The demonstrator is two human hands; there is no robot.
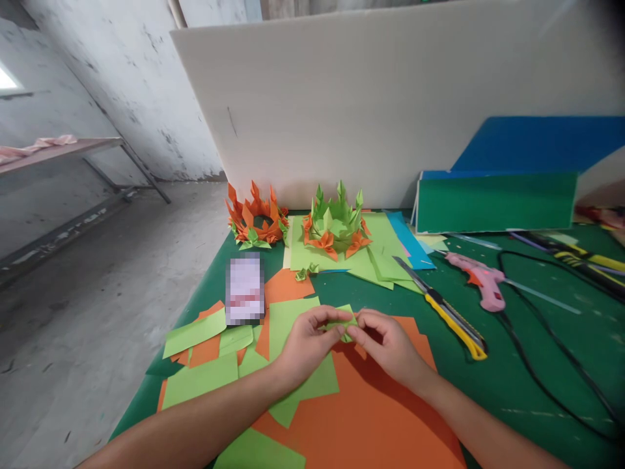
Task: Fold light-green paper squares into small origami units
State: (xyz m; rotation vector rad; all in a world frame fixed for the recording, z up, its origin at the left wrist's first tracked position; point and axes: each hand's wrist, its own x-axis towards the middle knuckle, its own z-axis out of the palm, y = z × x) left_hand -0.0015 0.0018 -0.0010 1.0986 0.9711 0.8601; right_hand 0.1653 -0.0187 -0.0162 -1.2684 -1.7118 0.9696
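Observation:
A small piece of green paper [347, 316] is pinched between my two hands, its folds partly hidden by the fingers. My left hand [315, 335] is closed on its left side, thumb in front. From the other side my right hand [385, 342] grips it with thumb and forefinger. Beneath both hands lie a large orange sheet [385, 417] and loose green sheets [293, 326]. Small folded green paper pieces [306, 271] rest just beyond. Farther back stand an orange folded-paper crown [256, 215] and a green one [336, 218] trimmed with orange paper flowers.
To the right lie a yellow utility knife [454, 322] with its blade out and a pink glue gun [478, 277] with a trailing black cord. A blurred rectangular item [244, 288] sits on the left. A white board [342, 104] rises behind the green table [537, 378].

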